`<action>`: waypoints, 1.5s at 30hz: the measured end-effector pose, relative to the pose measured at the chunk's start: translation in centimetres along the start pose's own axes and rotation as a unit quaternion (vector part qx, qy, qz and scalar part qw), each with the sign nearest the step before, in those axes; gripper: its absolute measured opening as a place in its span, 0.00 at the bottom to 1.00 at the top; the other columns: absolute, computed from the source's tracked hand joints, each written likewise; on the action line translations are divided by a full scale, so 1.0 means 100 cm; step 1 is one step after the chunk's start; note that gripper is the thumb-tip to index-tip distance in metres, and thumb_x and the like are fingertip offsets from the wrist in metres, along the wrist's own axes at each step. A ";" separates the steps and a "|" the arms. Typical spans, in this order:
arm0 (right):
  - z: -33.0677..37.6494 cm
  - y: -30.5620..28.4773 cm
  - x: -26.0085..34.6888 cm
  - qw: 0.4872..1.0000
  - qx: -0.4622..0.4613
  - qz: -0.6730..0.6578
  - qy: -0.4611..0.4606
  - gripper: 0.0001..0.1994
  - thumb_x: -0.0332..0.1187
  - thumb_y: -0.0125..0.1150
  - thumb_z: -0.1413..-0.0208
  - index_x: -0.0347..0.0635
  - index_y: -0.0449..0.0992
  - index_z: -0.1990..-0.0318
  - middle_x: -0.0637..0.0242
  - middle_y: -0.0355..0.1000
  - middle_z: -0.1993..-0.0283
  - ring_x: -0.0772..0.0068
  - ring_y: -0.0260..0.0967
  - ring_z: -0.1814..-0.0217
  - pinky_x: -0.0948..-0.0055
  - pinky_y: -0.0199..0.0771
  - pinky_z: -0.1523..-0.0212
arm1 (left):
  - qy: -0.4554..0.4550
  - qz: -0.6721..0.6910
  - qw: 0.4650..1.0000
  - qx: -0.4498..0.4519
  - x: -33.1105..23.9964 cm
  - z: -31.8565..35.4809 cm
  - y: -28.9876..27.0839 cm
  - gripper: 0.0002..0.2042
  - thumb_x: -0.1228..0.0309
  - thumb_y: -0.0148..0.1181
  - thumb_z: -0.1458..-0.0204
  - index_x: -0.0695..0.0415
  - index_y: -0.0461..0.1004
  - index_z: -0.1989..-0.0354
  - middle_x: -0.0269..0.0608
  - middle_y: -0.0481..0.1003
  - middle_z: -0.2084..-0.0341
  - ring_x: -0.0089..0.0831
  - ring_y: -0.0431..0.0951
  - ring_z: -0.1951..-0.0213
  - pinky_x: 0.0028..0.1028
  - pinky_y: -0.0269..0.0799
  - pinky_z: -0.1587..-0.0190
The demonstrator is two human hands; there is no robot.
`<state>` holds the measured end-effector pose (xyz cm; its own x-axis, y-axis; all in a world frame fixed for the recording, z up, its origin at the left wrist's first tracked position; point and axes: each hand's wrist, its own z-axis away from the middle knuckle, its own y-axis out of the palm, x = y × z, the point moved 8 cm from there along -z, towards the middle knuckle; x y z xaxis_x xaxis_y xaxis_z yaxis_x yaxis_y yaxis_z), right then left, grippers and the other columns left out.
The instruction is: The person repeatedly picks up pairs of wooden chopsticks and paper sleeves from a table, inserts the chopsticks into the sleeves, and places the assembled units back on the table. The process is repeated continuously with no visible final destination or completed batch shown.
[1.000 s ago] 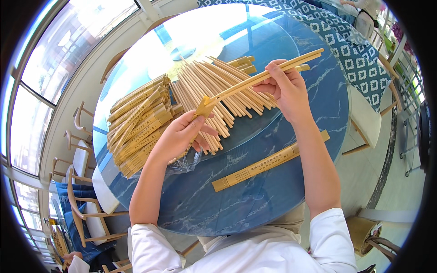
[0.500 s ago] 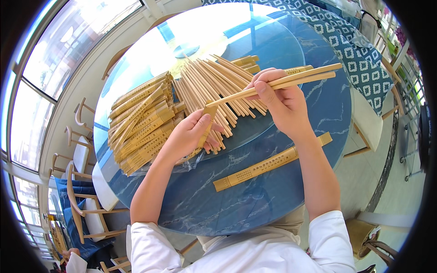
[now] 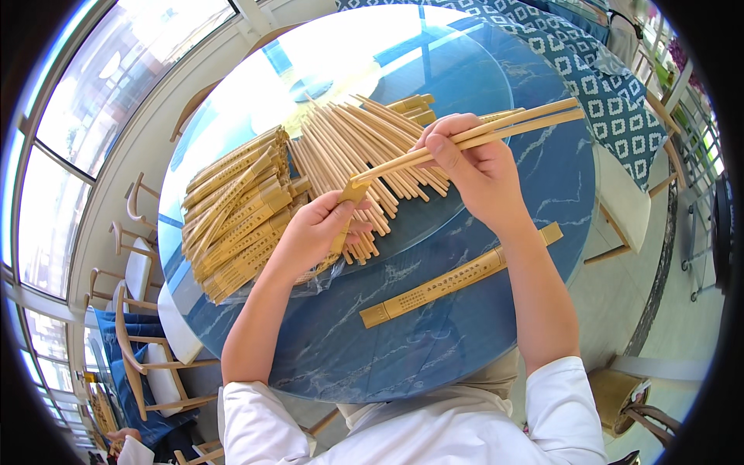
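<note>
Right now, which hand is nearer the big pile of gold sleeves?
Left. The left hand is just right of the pile of gold sleeves; the right hand is farther right, holding a pair of chopsticks.

The middle of the paper sleeve [image 3: 354, 193] is partly covered by the left grip [image 3: 319, 231]. Insertion of the tips of the chopstick pair [image 3: 542, 114] into the sleeve cannot be confirmed. The pair is partly masked by the right grip [image 3: 479, 170]. A section of the long wrapper [image 3: 442, 293] on the worktop [image 3: 403, 356] is concealed by the right forearm [image 3: 546, 302]. The loose chopsticks [image 3: 337, 143] are partly hidden by both grips. The far worktop is washed out by glare. A person [image 3: 621, 37] at the upper right is cut off by the view's edge.
</note>
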<state>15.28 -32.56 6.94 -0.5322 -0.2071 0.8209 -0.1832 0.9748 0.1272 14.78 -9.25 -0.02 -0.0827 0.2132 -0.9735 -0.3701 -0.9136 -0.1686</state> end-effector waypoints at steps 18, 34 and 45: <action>-0.008 -0.020 -0.001 0.994 -0.031 -0.098 0.025 0.07 0.32 0.61 0.28 0.38 0.77 0.53 0.66 0.77 0.58 0.76 0.80 0.54 0.72 0.90 0.51 | -0.003 0.001 0.999 0.050 -0.010 0.005 0.003 0.17 0.63 0.47 0.24 0.61 0.71 0.38 0.40 0.84 0.59 0.21 0.83 0.73 0.18 0.73 0.75; -0.004 -0.012 -0.002 0.997 0.000 -0.073 0.016 0.07 0.31 0.58 0.27 0.37 0.76 0.53 0.61 0.77 0.55 0.71 0.81 0.52 0.68 0.91 0.50 | 0.036 0.008 0.997 0.063 -0.007 0.003 0.000 0.14 0.67 0.51 0.26 0.62 0.75 0.41 0.44 0.83 0.53 0.25 0.85 0.61 0.22 0.79 0.65; -0.003 -0.007 0.004 0.998 0.008 -0.070 -0.002 0.06 0.32 0.59 0.27 0.38 0.76 0.53 0.67 0.76 0.57 0.77 0.78 0.53 0.71 0.90 0.49 | 0.033 0.023 0.998 0.052 -0.007 0.001 0.000 0.13 0.69 0.50 0.26 0.62 0.74 0.41 0.37 0.81 0.64 0.17 0.73 0.73 0.21 0.70 0.70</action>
<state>15.47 -33.29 7.30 -0.5032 -0.3414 0.7939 -0.2697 0.9348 0.2311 14.71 -9.37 0.68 -0.0415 0.1450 -0.9886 -0.4615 -0.8803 -0.1098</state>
